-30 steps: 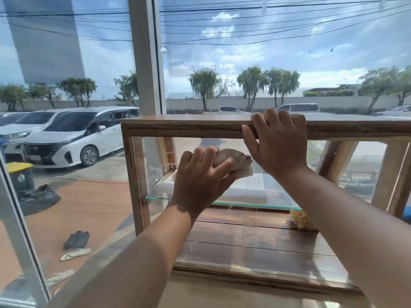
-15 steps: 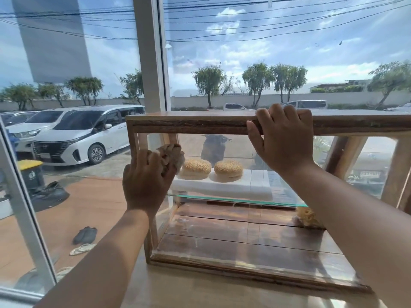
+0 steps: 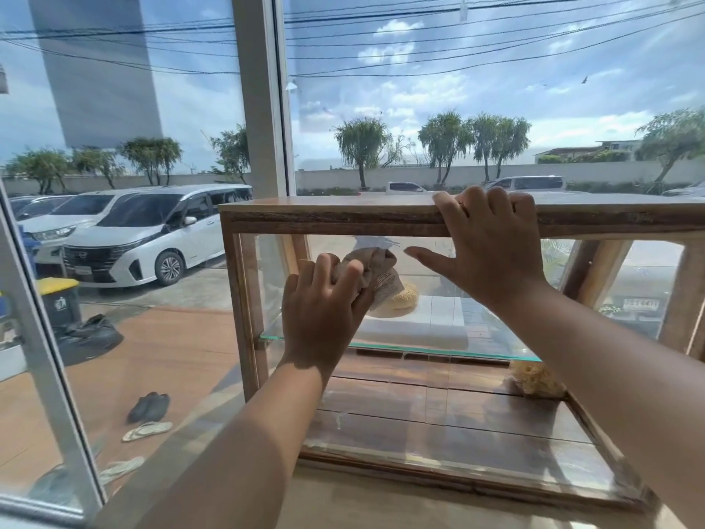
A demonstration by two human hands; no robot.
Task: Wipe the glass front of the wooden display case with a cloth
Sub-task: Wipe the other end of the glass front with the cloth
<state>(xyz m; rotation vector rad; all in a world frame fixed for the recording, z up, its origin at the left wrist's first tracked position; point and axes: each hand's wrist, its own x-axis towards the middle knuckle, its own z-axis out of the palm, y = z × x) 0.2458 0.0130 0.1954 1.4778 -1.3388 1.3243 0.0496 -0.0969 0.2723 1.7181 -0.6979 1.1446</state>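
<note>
Fingers (image 3: 345, 276) of the left hand (image 3: 324, 311) are curled round a bunched brown cloth (image 3: 375, 271), pressing it against the glass front (image 3: 477, 421) of the wooden display case (image 3: 343, 215). The cloth sits in the upper left part of the pane, just above the level of the glass shelf (image 3: 438, 352) inside. A printed label hangs at the cloth's lower edge (the lettering is too small to read). The right hand (image 3: 492, 246) holds the case by its top rail, with four fingers hooked over the upper edge. Its thumb stretches out to the left across the glass just below the rail, the tip near the cloth but apart from it. Both forearms reach in from the bottom of the head view.

Behind the pane, on the glass shelf, a white slab (image 3: 419, 330) carries a round, pale, bun-like thing (image 3: 400, 301), half hidden by the cloth. Down on the case's dark plank floor, at the right, lies a yellowish spongy clump (image 3: 534, 379). The case stands on a pale surface (image 3: 362, 505) close up against a big window (image 3: 152, 108).

Outside, a white van (image 3: 152, 234) is parked beside other cars. A dark bin with a yellow lid (image 3: 59, 299) stands near a black bag (image 3: 91, 337). A pair of dark shoes (image 3: 148, 406) and pale sandals (image 3: 147, 430) lie on the reddish paving.
</note>
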